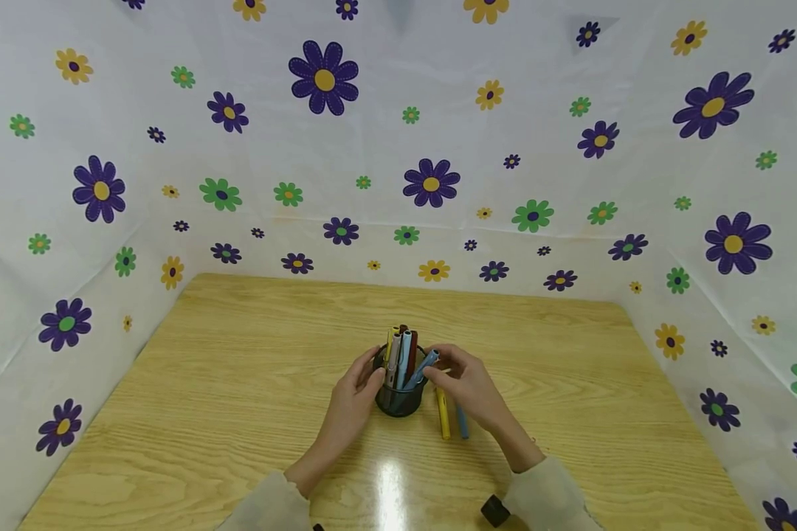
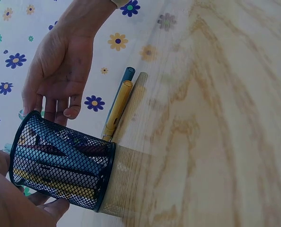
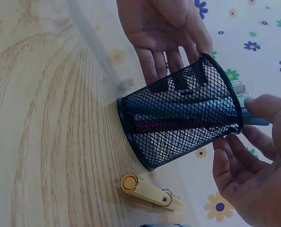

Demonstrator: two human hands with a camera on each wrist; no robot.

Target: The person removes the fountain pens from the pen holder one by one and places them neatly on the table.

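Observation:
A black mesh pen holder (image 1: 398, 402) stands upright on the table with several pens in it. My left hand (image 1: 353, 394) grips its left side, thumb at the rim and fingers behind the mesh, as the right wrist view also shows. At the right rim, my right hand (image 1: 468, 383) pinches the upper end of a blue pen (image 1: 425, 366) that leans out of the holder. Grey, light blue (image 1: 404, 361), dark red (image 1: 412, 350) and yellow pens stand beside it. In the right wrist view the thumb lies against the blue pen's end (image 3: 256, 120).
On the table right of the holder lie a yellow pen (image 1: 443, 417) and another blue pen (image 1: 463, 422), partly under my right hand. The wooden table (image 1: 239, 354) is enclosed by a white flowered cloth (image 1: 372, 147) at the back and sides.

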